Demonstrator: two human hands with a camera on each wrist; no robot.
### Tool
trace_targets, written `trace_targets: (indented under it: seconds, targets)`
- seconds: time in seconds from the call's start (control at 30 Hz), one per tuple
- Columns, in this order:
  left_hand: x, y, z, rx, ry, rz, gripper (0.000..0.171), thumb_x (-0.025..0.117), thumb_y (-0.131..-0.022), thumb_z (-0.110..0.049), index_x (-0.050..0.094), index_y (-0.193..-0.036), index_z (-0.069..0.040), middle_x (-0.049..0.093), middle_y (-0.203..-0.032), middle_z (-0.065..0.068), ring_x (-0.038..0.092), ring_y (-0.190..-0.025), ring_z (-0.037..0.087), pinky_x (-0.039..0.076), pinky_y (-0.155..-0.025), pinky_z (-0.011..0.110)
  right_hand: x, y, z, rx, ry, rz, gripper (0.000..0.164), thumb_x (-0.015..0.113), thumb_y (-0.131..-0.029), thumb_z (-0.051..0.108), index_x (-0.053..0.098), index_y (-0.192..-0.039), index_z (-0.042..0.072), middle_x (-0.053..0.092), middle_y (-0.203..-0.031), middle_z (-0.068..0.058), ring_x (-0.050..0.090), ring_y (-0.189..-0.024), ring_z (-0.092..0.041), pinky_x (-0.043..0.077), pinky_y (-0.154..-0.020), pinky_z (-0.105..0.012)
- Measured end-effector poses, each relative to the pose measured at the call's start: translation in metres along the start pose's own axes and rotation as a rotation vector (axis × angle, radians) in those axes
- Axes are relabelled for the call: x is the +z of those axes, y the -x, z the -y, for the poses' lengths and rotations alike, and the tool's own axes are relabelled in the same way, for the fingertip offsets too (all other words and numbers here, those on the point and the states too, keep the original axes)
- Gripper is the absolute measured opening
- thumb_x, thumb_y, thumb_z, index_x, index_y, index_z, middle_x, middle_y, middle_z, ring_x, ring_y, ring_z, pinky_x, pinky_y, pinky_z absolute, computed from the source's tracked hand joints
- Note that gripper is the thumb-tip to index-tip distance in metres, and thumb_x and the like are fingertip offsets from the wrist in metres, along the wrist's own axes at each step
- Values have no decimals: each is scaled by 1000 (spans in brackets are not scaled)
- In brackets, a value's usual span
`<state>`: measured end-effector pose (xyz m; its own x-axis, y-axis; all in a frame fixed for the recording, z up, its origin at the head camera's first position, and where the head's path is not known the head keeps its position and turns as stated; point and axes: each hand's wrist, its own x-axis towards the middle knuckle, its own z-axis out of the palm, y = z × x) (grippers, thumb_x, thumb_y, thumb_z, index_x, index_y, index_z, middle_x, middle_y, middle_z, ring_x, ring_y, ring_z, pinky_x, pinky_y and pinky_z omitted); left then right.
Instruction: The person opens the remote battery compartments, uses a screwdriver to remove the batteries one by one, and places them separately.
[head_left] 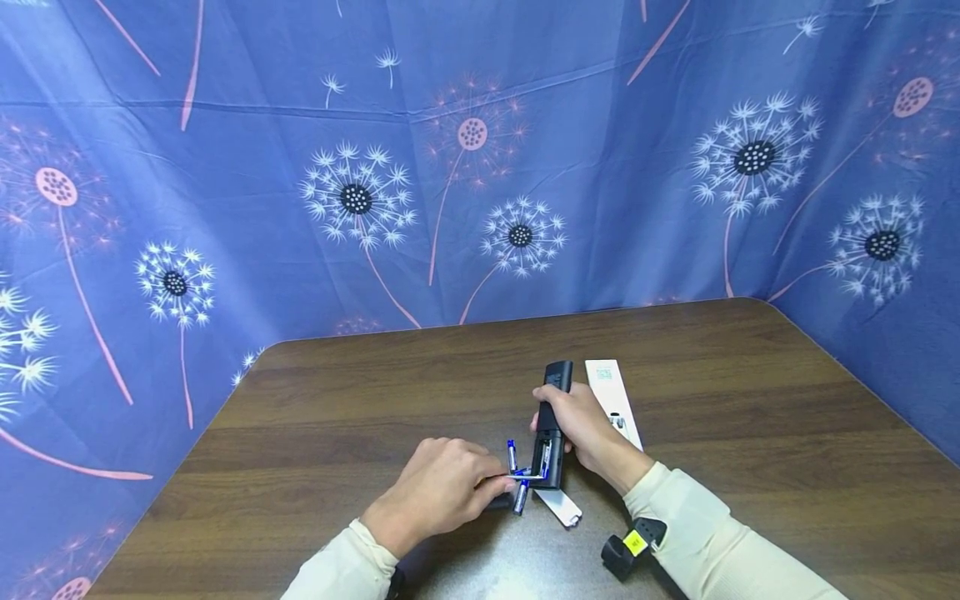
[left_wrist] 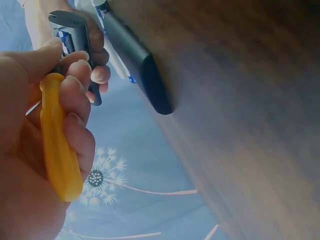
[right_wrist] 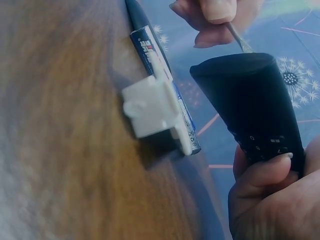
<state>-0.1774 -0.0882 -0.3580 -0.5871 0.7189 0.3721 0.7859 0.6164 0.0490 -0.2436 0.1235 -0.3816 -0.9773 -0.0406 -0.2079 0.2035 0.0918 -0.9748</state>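
Note:
In the head view, my right hand [head_left: 588, 421] grips a black remote control [head_left: 552, 421], its back facing up and the battery compartment uncovered. A blue-and-silver battery shows inside the compartment. My left hand [head_left: 442, 487] holds a screwdriver, its yellow handle [left_wrist: 60, 140] lying within the curled fingers in the left wrist view. The thin metal shaft [head_left: 525, 477] reaches the compartment's lower end; whether its tip touches the battery I cannot tell. Loose blue batteries [head_left: 521, 497] lie on the table beside the remote.
A white cover piece [head_left: 561, 507] lies just below the remote. Behind my right hand is a long white remote [head_left: 602, 379] with an open compartment. A dark, rounded object [left_wrist: 142, 62] rests on the wooden table [head_left: 337, 400] near my left hand. Patterned blue cloth [head_left: 262, 167] hangs behind.

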Motion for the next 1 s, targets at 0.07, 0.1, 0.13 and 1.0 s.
trace_targets:
  seconds: [0.07,0.1,0.13,1.0]
  targets:
    - [0,1,0,0,-1,-2,29,71,-93,-38,58,-70,-29,44,-63,-21,36,-53,-5,27,-44,19,0,0,0,-5,2,0,38,54,-95,25,56,-113,-8,68,-69,-8,62,-54,-15,34,-37,-24]
    - [0,1,0,-1,-1,-3,29,71,-93,-39,58,-69,-29,44,-63,-21,36,-52,-5,27,-44,19,0,0,0,-8,2,1,37,54,-95,25,56,-112,-8,68,-69,-8,62,-53,-15,35,-37,-24]
    - [0,1,0,-1,0,-4,29,71,-93,-39,57,-69,-29,43,-63,-21,36,-52,-5,27,-45,19,0,0,-1,-11,1,2,37,54,-94,25,57,-111,-8,68,-68,-8,62,-52,-15,34,-36,-24]
    - [1,-1,-3,11,42,-38,21,73,-93,-29,67,-74,-23,48,-63,-17,39,-55,-5,37,-49,20,-1,0,-1,9,-6,-7,37,53,-94,24,56,-112,-8,68,-69,-8,61,-53,-14,35,-37,-23]
